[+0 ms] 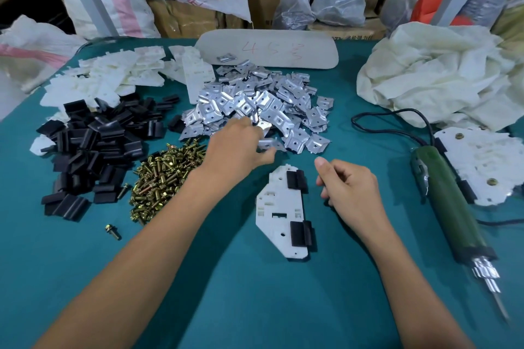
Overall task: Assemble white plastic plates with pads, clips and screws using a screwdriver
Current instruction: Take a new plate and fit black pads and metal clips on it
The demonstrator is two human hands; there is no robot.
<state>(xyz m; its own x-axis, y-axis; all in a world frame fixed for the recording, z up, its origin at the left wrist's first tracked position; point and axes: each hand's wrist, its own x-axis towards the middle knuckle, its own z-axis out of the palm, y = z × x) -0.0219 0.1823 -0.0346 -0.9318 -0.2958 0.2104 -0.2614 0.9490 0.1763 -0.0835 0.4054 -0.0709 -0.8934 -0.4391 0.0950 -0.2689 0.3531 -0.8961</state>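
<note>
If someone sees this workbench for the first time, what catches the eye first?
The shiny heap of metal clips at the middle of the table stands out, the left hand reaching into its near edge. Nearer lies a white plate with two black pads on its right edge; a green screwdriver lies far right.

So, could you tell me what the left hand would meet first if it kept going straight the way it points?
The pile of metal clips: the left hand points away and rightward, fingertips at the pile's near edge, so the nearest clips come first. Whether it pinches one is unclear.
</note>
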